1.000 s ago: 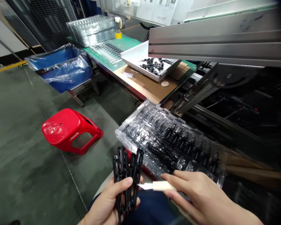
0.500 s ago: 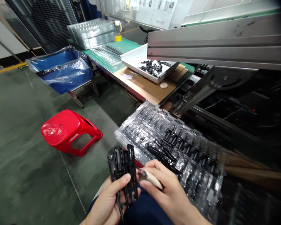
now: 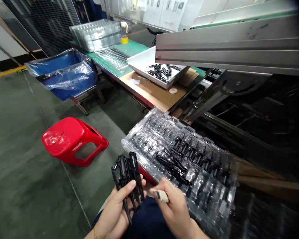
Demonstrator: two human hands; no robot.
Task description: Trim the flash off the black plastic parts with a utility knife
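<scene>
Head camera, nearest ground first: the left hand (image 3: 114,212) has its fingers closed around a small bundle of black moulded plastic parts (image 3: 126,176), long, thin and ribbed, standing upright and fanned slightly, with a thin stem hanging below the palm. Just beside it the right hand (image 3: 175,210) has its fingers curled round a small knife with a pale handle (image 3: 162,196); the handle end shows, and the blade is hidden by the fingers.

Judging by how things lie, the work looks partway through. The clear blister tray (image 3: 179,159), resting on the person's lap and leaning toward the machine frame, carries black parts in the middle and right-hand pockets, while the pockets at its near-left and far corners look unfilled. The bundle in the left hand is not yet in the tray.

Farther off, a red plastic stool (image 3: 69,141) lies tipped on the floor to the left. Beyond it stands a blue bin lined with clear film (image 3: 64,73). On the tabletop (image 3: 154,93), a white tray (image 3: 142,63) holds a loose heap of the same black parts, with a filled blister tray (image 3: 113,56) and a stack of clear trays (image 3: 97,33) toward the far end.
</scene>
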